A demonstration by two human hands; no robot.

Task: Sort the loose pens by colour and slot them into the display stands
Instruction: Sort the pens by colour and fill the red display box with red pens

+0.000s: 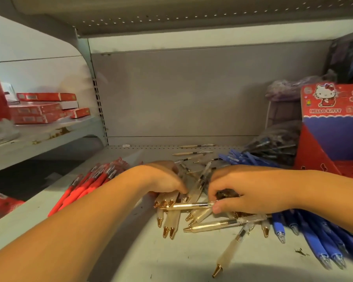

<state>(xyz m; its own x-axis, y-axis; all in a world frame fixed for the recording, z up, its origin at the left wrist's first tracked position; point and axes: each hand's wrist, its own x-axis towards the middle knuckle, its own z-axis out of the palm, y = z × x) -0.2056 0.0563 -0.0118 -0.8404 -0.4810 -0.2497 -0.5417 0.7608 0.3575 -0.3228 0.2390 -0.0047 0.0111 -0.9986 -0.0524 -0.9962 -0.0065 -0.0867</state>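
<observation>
A pile of clear pens with gold tips (pixel 194 218) lies mid-shelf. My left hand (pixel 163 178) rests on the pile, its fingers closed around a bunch of these clear pens. My right hand (pixel 245 190) pinches one clear gold-tipped pen (pixel 190 206), held level, between thumb and forefinger. Red pens (pixel 86 186) lie heaped at the left. Blue pens (pixel 314 235) lie spread at the right. A red Hello Kitty display stand (pixel 332 127) stands at the far right.
The grey metal shelf (pixel 114 249) has a back wall (pixel 181 94) and another shelf overhead. Red boxes (pixel 43 108) are stacked on a side shelf at left. Bagged dark pens (pixel 273 143) sit behind the blue ones. A few thin pens (pixel 194 153) lie near the back.
</observation>
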